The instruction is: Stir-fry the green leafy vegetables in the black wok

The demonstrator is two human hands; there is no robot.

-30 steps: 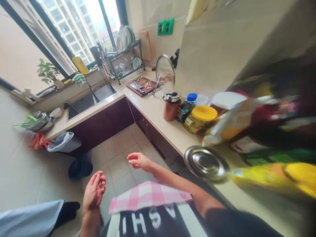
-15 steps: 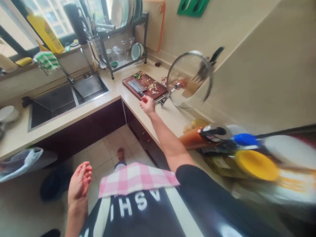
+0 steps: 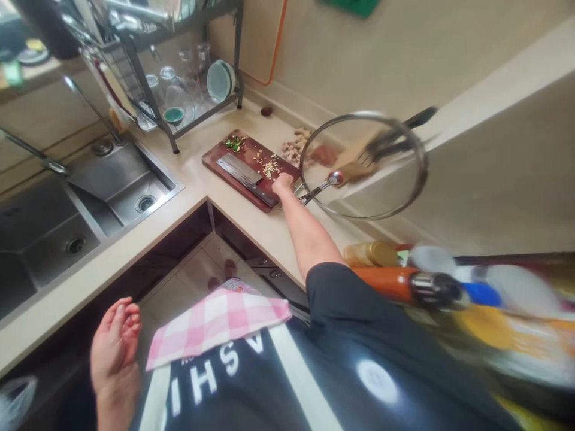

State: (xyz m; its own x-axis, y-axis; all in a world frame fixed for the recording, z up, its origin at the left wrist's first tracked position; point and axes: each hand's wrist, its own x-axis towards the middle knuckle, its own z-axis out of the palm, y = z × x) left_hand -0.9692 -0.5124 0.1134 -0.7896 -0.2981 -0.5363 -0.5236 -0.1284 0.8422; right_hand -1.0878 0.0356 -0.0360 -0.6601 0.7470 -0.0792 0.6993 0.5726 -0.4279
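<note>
Just right hand (image 3: 283,181) — wooden board (image 3: 249,167)

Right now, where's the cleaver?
In the head view, the cleaver lies on the cutting board at the counter corner, just left of the right hand.

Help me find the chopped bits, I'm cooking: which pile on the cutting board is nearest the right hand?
The pale minced pile, just beside the right hand at the cutting board edge. The green chopped pile lies at the far corner, beyond the cleaver.

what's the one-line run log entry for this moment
right hand: on cutting board edge beside cleaver | left hand: open, empty | glass lid: upright nearby
</note>
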